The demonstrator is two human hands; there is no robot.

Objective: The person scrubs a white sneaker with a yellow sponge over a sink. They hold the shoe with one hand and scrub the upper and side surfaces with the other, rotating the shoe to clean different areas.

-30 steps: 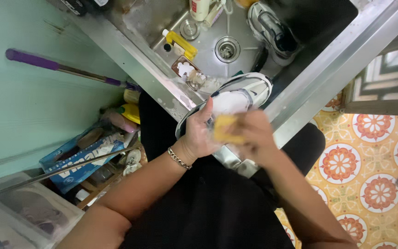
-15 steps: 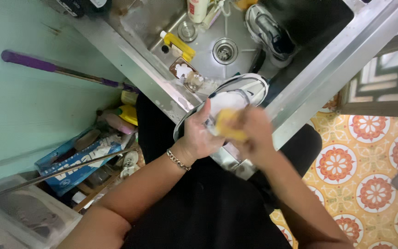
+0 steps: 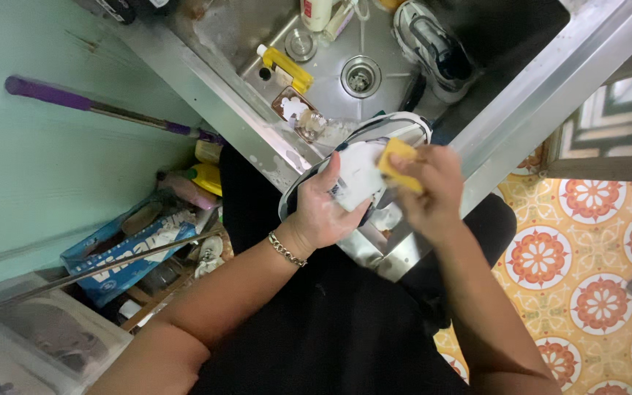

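Fingers of the left hand (image 3: 323, 212) curl tight round a soapy white sneaker (image 3: 363, 164) held over the near edge of the steel sink (image 3: 206, 73); the right hand (image 3: 433, 186) pinches a yellow sponge (image 3: 396, 157) against it. Slick suds could let the shoe slip into the basin beside the other sneaker (image 3: 433, 47).

Left hand (image 3: 323, 212): grips a soapy shoe (image 3: 363, 164) over the sink (image 3: 521, 102) edge. Right hand (image 3: 433, 186): presses a yellow sponge (image 3: 396, 157) against the shoe. Sink holds a second shoe (image 3: 433, 44), a yellow brush (image 3: 287, 66), a drain (image 3: 360, 75). Purple-handled mop (image 3: 104, 110) leans at left; patterned tile floor (image 3: 594, 271) at right.
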